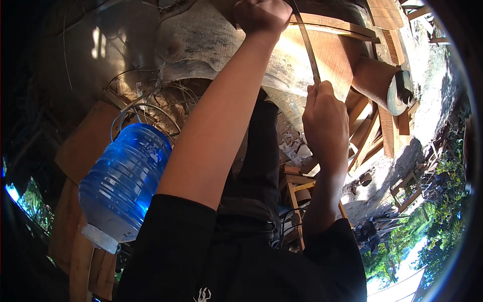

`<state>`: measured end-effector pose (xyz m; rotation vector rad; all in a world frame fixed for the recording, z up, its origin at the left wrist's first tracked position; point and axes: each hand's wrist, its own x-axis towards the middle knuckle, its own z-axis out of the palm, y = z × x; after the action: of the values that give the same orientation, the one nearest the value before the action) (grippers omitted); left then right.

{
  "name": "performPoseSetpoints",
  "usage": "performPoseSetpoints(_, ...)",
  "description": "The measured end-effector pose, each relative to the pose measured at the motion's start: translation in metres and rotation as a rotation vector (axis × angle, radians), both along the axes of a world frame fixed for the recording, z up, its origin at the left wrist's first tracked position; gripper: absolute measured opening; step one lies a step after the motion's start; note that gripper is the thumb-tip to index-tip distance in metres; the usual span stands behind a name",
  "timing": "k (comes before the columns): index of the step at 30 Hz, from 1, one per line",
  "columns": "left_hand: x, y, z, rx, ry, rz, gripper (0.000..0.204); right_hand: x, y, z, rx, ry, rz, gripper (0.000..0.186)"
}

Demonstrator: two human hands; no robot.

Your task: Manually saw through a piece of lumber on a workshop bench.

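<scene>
My right hand (324, 121) is closed on the lower end of a long thin dark metal blade (307, 43), which runs up to the top edge. At top centre my left hand (261, 15) forms a fist beside the blade's upper part; what it grips is hidden. The blade lies across narrow wooden strips (342, 30) and a pale wooden board (329, 65), sunlit on the worn, mottled work surface (196, 38). My left forearm crosses the middle of the view.
A big blue plastic bottle (126, 176) hangs at lower left among loose wires and brown boards (80, 136). A brown cylinder with a metal end (377, 85) sits at right, above piled wood offcuts (390, 131). Dark-clothed legs (256, 151) show below the work surface; foliage (443, 201) is at far right.
</scene>
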<state>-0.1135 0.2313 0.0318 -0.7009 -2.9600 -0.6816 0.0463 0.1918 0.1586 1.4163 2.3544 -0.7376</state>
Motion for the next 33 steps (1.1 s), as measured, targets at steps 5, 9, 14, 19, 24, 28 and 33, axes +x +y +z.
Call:
performPoseSetpoints(5,0.006,0.000,-0.003,0.052,0.064,-0.108,0.014,-0.008,0.019,-0.019,0.070,0.063,0.072,0.019)
performPoseSetpoints(9,-0.005,-0.011,-0.005,0.026,0.087,-0.017,0.015,0.001,-0.005,0.008,-0.075,-0.064,-0.021,0.022)
performPoseSetpoints(14,0.010,0.008,0.001,0.055,0.078,-0.141,0.016,-0.026,0.045,-0.017,0.036,0.087,0.115,0.024)
performPoseSetpoints(19,-0.005,-0.015,-0.002,-0.005,0.002,-0.098,0.015,-0.011,0.007,0.004,-0.094,0.009,0.019,0.024)
performPoseSetpoints(24,0.007,0.005,-0.003,0.102,0.146,-0.142,0.013,-0.028,0.036,-0.028,0.008,0.096,0.006,0.024)
performPoseSetpoints(28,-0.003,-0.009,-0.013,0.149,0.199,-0.126,0.013,-0.030,0.020,-0.039,0.065,0.115,0.092,0.023)
performPoseSetpoints(33,-0.001,-0.003,-0.006,0.053,0.079,-0.090,0.015,-0.015,0.009,-0.017,-0.015,0.097,-0.004,0.022)
